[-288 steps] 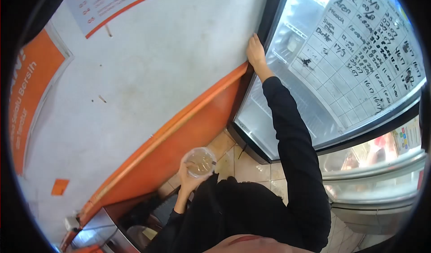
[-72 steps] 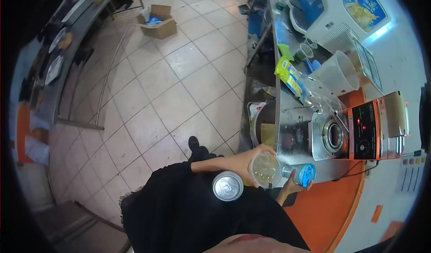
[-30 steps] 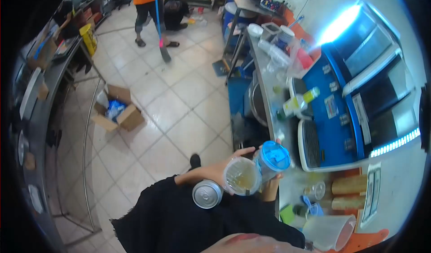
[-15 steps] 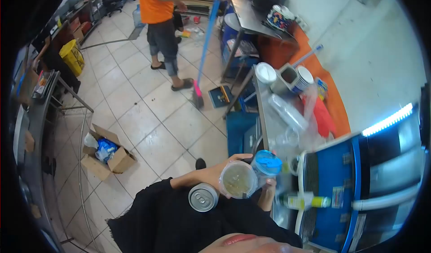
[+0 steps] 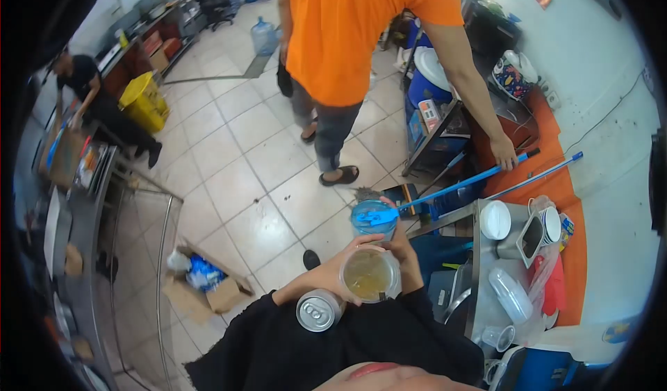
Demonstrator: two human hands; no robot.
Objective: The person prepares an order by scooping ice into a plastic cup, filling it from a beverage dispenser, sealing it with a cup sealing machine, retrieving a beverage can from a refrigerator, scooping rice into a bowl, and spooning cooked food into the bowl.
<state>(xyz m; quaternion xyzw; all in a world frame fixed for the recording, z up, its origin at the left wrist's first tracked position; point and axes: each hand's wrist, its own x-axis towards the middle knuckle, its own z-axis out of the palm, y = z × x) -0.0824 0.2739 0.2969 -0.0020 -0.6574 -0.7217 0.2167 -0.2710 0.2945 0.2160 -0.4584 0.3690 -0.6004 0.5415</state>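
The fingers of the left hand [image 5: 329, 275] are curling closely around a clear plastic cup [image 5: 370, 274] with pale yellow drink. Beside the left wrist, a silver drink can [image 5: 317, 312] is resting near the black garment [image 5: 403, 349]; what is supporting it, I cannot tell. Just beyond the cup, the fingers of the right hand [image 5: 404, 244] are closing around a blue-lidded tumbler [image 5: 374, 217], although they are partly hidden. The tumbler is staying ahead of the left fingers, its long axis pointing roughly toward the camera, lid upward; the right hand, which is gripping it, is the nearer one. Compared with half a second ago, the tumbler is now standing ahead of the cup instead of to its right. Farther away, a person in an orange shirt [image 5: 347, 37] is now appearing closer, reaching one hand to a blue broom handle [image 5: 458, 187], which is slanting more.
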